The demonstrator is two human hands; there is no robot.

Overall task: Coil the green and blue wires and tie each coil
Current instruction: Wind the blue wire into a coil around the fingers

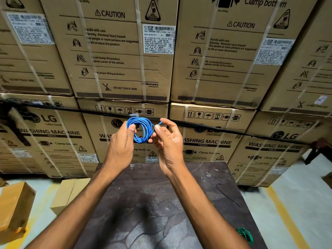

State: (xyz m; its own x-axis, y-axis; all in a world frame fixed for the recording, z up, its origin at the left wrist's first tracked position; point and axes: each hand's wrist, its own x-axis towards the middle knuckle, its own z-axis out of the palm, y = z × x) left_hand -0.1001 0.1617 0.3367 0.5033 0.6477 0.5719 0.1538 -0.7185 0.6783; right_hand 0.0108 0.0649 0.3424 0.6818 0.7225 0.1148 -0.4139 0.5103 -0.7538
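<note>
Hands raised above table (161, 203): left hand (120, 147) grips blue wire coil (141, 129); right hand (168, 141) pinches its free end; green wire (245, 234) at 5 o'clock

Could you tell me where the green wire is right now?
The green wire lies coiled on the dark table, near its right edge, below the thin black tie.

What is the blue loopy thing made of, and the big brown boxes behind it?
The blue wire looks like smooth, slightly shiny plastic coating, bending easily into loops; any metal inside isn't visible. The boxes look like matte brown cardboard, with printed labels and pale straps around them.
</note>
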